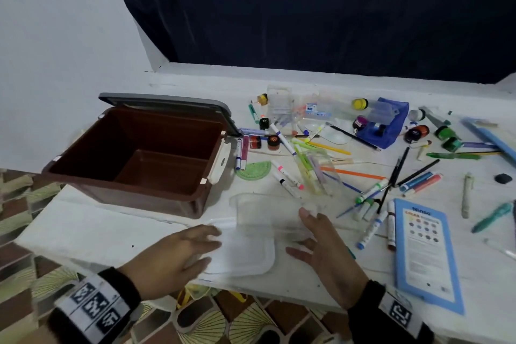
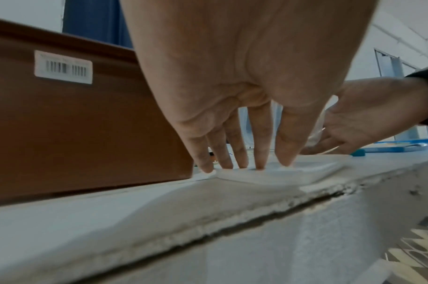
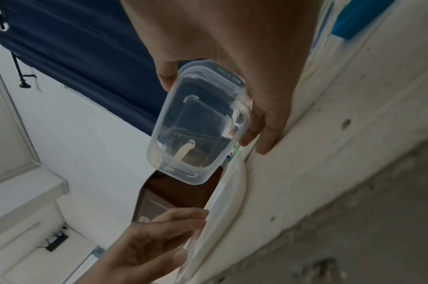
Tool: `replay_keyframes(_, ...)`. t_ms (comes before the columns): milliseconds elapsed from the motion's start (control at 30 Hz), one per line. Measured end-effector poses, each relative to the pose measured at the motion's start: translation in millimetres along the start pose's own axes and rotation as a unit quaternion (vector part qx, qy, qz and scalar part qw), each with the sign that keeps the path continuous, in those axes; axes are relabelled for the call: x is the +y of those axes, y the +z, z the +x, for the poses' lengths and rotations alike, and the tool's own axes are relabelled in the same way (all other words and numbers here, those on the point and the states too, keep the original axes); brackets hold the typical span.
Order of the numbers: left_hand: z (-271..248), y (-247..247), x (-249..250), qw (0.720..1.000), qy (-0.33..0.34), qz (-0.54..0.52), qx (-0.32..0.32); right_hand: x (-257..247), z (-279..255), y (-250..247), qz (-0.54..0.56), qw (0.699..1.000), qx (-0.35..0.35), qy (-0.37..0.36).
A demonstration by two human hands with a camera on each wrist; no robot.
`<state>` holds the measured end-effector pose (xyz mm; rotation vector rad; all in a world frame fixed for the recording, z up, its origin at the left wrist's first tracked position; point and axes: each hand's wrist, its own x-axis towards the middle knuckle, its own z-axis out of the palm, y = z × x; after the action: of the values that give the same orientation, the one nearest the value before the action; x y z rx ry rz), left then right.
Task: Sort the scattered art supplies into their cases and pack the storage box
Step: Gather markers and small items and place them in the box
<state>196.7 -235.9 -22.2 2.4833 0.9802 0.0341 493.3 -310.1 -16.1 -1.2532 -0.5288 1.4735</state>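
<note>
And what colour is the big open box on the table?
The storage box is reddish brown with a grey lid. The head view shows it best.

head view high above table (image 1: pixel 83 232), wrist views low (both close)

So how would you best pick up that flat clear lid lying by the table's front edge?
Take the clear lid by its near rim, coming from the table's front edge. It lies flat, so there is little to grip from above, but that corner reaches the edge, where fingers could probably slip beneath.
</note>
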Motion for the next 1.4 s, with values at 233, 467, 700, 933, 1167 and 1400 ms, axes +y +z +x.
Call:
replay_keyframes(233, 32, 10, 19, 1.000, 0.004, -0.021, 0.013, -18, 18, -17, -0.095, 0.991, -0.018, -0.088)
replay_keyframes(467, 47, 3, 34, 0.983, -0.017, -0.146, 0.112, -20, 21, -39, -0.226, 0.965, -0.095, -0.091)
replay_keyframes(700, 33, 12, 48, 0.829, -0.217, -0.469, 0.211, -20, 20, -44, -0.367, 0.908, -0.175, -0.104)
replay_keyframes(933, 46, 10, 63, 0.807, -0.214, -0.524, 0.171, -16, 20, -31, -0.356, 0.913, -0.185, -0.075)
replay_keyframes(1167, 65, 2, 52, 0.838, -0.225, -0.473, 0.155, -24, 28, -38, -0.329, 0.926, -0.166, -0.081)
replay_keyframes(1400, 65, -7, 71, 0.863, -0.190, -0.436, 0.168, -36, 23, -50, -0.339, 0.926, -0.137, -0.097)
